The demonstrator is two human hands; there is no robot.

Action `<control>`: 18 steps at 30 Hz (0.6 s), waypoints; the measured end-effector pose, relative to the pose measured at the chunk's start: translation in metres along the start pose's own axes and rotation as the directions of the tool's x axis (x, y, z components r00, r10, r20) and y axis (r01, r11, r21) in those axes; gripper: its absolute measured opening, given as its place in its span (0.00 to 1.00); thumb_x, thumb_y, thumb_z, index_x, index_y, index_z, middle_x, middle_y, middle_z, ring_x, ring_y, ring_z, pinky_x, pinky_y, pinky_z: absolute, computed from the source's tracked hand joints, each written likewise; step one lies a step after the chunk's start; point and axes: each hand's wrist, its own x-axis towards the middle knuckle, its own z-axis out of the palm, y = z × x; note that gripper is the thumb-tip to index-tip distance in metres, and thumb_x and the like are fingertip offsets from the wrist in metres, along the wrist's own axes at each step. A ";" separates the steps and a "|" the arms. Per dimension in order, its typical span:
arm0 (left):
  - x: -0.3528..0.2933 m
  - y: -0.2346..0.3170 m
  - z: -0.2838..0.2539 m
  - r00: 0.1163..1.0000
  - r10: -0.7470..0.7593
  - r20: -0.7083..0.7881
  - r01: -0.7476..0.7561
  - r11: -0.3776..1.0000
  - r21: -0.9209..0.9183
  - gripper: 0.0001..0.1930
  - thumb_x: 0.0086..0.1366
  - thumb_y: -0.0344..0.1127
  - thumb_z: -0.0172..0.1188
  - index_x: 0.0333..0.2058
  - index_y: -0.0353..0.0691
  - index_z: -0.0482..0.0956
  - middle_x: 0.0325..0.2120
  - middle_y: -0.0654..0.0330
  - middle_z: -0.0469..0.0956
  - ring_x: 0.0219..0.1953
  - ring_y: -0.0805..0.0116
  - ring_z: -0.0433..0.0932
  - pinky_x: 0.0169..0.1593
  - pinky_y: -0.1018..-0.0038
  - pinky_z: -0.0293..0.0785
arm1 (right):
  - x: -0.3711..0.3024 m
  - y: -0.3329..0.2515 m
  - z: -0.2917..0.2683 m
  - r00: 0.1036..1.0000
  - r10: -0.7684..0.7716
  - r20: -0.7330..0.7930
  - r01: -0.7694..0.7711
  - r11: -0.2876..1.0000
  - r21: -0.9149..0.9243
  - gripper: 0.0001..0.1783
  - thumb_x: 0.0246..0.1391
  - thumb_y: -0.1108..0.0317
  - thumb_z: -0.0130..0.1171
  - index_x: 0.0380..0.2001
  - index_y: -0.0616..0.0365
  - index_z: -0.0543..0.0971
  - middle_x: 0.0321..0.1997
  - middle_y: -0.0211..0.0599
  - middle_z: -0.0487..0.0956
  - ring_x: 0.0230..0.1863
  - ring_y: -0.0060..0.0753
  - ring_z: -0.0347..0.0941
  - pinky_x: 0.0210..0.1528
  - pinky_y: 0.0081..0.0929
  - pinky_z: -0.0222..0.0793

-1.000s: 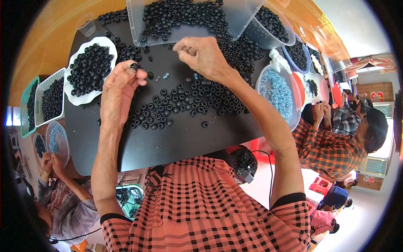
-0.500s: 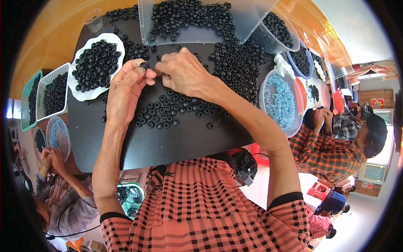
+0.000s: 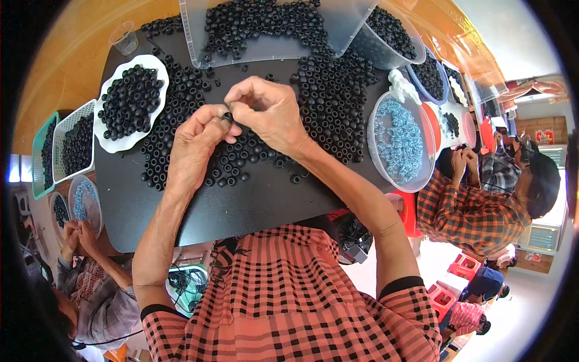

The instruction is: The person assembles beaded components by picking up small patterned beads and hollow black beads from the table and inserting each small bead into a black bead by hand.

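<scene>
My left hand [image 3: 196,142] pinches a black bead [image 3: 227,116] between thumb and fingertips, its round hole facing up. Close above it, my right hand [image 3: 268,114] has thumb and forefinger pressed together near that bead; whatever they grip is too small to make out. Both hands hover over loose black beads [image 3: 335,108] spread across the dark table [image 3: 265,208]. To the left of my left hand sits a white scalloped plate [image 3: 114,146] heaped with black beads. At the right edge, a clear round tub [image 3: 370,136] holds light-blue, glittery small pieces.
A large clear bin [image 3: 192,36] with black beads lies at the table's far side. Beyond the right edge stand bead-filled tubs [image 3: 416,51]; white and green baskets [image 3: 57,154] are on the left. Co-workers sit at both sides, and a small clear cup [image 3: 124,39] is far left.
My right hand has turned and come down against the bead in my left fingers. My left hand has shifted slightly right and lower. The whole view has moved a little.
</scene>
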 end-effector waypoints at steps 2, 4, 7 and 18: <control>0.001 -0.001 0.002 1.000 -0.007 0.001 0.007 1.000 0.003 0.06 0.65 0.27 0.52 0.39 0.36 0.76 0.30 0.64 0.77 0.35 0.76 0.76 0.40 0.80 0.72 | -0.005 0.007 -0.002 1.000 -0.007 0.025 0.007 1.000 -0.011 0.03 0.49 0.78 0.58 0.30 0.63 0.77 0.28 0.29 0.78 0.27 0.15 0.73 0.31 0.16 0.70; 0.001 -0.002 0.002 1.000 -0.016 0.009 0.017 0.999 -0.030 0.06 0.65 0.26 0.52 0.39 0.36 0.76 0.30 0.64 0.77 0.34 0.77 0.76 0.40 0.80 0.72 | -0.009 0.011 -0.002 0.999 -0.006 0.051 0.007 1.000 -0.029 0.05 0.51 0.81 0.56 0.32 0.64 0.77 0.34 0.31 0.78 0.27 0.17 0.74 0.32 0.17 0.71; 0.001 -0.003 0.000 1.000 -0.019 -0.007 0.019 1.000 -0.024 0.06 0.65 0.26 0.52 0.39 0.36 0.76 0.30 0.64 0.77 0.32 0.77 0.74 0.40 0.80 0.72 | -0.010 0.010 -0.001 0.998 -0.045 0.039 0.047 0.996 -0.078 0.05 0.49 0.81 0.57 0.31 0.63 0.77 0.34 0.30 0.78 0.29 0.17 0.74 0.34 0.17 0.72; 0.000 -0.003 0.001 0.998 0.054 -0.044 -0.053 0.998 0.024 0.07 0.65 0.28 0.51 0.39 0.34 0.75 0.30 0.65 0.76 0.32 0.78 0.74 0.41 0.80 0.70 | -0.001 -0.001 -0.005 0.966 -0.259 -0.008 0.238 0.901 -0.362 0.02 0.46 0.76 0.60 0.25 0.63 0.78 0.27 0.34 0.78 0.30 0.23 0.74 0.34 0.23 0.70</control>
